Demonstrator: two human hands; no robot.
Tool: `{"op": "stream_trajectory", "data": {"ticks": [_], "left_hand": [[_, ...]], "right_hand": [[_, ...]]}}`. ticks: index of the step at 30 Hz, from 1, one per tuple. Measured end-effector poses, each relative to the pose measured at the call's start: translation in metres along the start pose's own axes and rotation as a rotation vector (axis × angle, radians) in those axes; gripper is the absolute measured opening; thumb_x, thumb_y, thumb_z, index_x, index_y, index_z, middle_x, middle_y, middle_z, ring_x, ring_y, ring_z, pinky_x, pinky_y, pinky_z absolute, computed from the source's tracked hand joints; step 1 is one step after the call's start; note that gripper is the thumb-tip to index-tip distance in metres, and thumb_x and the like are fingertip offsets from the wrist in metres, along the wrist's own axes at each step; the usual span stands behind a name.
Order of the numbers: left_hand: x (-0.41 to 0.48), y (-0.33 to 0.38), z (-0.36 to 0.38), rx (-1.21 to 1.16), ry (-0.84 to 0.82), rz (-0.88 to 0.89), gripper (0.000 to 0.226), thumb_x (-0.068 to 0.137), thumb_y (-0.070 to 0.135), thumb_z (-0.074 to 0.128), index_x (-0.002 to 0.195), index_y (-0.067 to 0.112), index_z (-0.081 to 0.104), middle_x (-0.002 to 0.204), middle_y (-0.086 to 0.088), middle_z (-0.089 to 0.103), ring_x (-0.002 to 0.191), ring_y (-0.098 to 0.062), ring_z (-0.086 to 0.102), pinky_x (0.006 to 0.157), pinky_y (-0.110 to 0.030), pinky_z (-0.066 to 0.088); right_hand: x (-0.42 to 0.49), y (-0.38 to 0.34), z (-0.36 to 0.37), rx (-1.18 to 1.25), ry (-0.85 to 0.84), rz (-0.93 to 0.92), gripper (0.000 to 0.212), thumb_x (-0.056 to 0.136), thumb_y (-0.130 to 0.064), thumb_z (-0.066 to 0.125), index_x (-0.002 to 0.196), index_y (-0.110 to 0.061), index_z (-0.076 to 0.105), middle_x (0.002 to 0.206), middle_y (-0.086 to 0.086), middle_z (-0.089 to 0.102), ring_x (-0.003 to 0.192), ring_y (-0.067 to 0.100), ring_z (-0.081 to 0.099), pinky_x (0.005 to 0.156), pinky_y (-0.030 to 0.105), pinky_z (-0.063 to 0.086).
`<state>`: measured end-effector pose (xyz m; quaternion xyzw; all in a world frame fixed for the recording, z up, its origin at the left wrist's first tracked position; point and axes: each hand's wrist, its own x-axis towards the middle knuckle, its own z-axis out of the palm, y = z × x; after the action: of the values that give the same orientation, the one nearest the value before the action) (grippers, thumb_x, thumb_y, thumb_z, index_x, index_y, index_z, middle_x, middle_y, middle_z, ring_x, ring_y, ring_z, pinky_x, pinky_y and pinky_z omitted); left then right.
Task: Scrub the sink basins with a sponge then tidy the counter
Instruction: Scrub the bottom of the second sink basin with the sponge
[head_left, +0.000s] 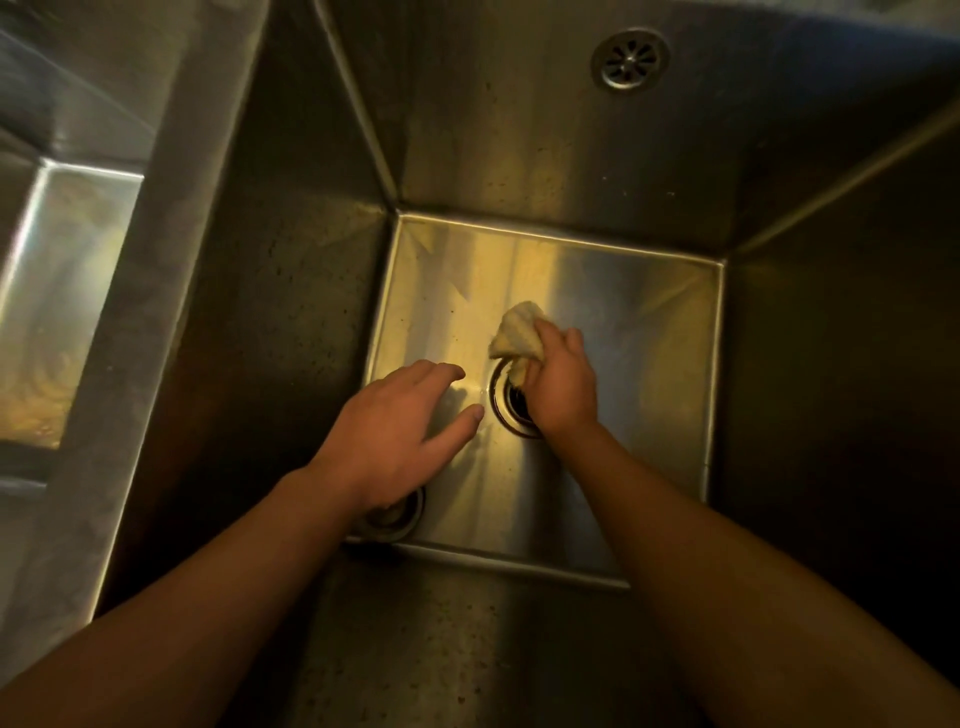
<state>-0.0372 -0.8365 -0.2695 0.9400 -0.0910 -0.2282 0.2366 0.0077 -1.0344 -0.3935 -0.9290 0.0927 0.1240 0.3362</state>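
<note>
Right hand (563, 384): fingers curled round pale sponge (519, 335), pressed at far rim of drain (506, 415) on basin (634, 322) floor. Left hand (400, 431): fingers straight, slightly spread, holding nothing; just left of drain; floor contact unclear.

We see a dim picture with a yellow-brown tint. The brightest part is the floor of the sink basin (597, 291), where light shines back in a pale band. The basin walls are dark, and the right one is almost black. The left hand (395, 421) drops a soft shadow on the shiny floor beside it. The sponge (517, 332) in the right hand (563, 384) looks pale. The second basin (67, 291) at the left is blurry. Straight edges lean outward near the corners.
</note>
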Motion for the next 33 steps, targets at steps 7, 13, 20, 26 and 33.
{"op": "stream_trajectory", "data": {"ticks": [7, 13, 20, 26, 33], "left_hand": [[0.002, -0.001, -0.004, 0.000, 0.012, -0.018, 0.062, 0.093, 0.066, 0.031, 0.139, 0.028, 0.046, 0.132, 0.005, 0.057, 0.115, -0.014, 0.056, 0.093, -0.036, 0.048], [0.002, 0.000, -0.002, 0.015, -0.002, -0.008, 0.059, 0.093, 0.064, 0.036, 0.138, 0.028, 0.047, 0.132, 0.004, 0.057, 0.113, -0.015, 0.057, 0.092, -0.036, 0.049], [-0.001, 0.004, 0.000, 0.033, -0.028, 0.028, 0.063, 0.092, 0.066, 0.033, 0.139, 0.027, 0.048, 0.133, 0.004, 0.057, 0.117, -0.016, 0.056, 0.092, -0.032, 0.046], [-0.001, 0.004, 0.003, 0.038, -0.031, 0.050, 0.059, 0.095, 0.064, 0.037, 0.140, 0.028, 0.046, 0.134, 0.004, 0.057, 0.117, -0.016, 0.056, 0.092, -0.034, 0.046], [-0.002, 0.004, 0.005, 0.043, -0.057, 0.057, 0.063, 0.092, 0.069, 0.031, 0.140, 0.030, 0.044, 0.137, 0.005, 0.056, 0.118, -0.015, 0.055, 0.094, -0.035, 0.047]], "right_hand": [[0.015, -0.018, -0.003, -0.070, -0.256, -0.172, 0.039, 0.094, -0.018, 0.056, 0.132, -0.024, 0.060, 0.114, 0.008, 0.051, 0.098, 0.029, 0.058, 0.081, 0.027, 0.042], [-0.020, -0.009, -0.004, -0.203, -0.586, -0.341, 0.044, 0.082, -0.019, 0.070, 0.125, -0.021, 0.061, 0.115, 0.008, 0.052, 0.103, 0.032, 0.059, 0.087, 0.036, 0.048], [-0.046, 0.049, -0.049, -0.045, -0.294, -0.295, 0.048, 0.080, -0.019, 0.055, 0.127, -0.019, 0.061, 0.113, 0.006, 0.057, 0.099, 0.025, 0.060, 0.086, 0.028, 0.046], [-0.012, 0.076, -0.068, -0.104, -0.085, -0.100, 0.054, 0.080, -0.022, 0.053, 0.134, -0.019, 0.060, 0.118, 0.012, 0.056, 0.104, 0.030, 0.059, 0.086, 0.019, 0.036], [-0.060, 0.073, -0.038, 0.006, -0.070, 0.002, 0.054, 0.089, -0.013, 0.055, 0.142, -0.022, 0.051, 0.124, 0.011, 0.052, 0.104, 0.026, 0.056, 0.086, 0.016, 0.034]]}}
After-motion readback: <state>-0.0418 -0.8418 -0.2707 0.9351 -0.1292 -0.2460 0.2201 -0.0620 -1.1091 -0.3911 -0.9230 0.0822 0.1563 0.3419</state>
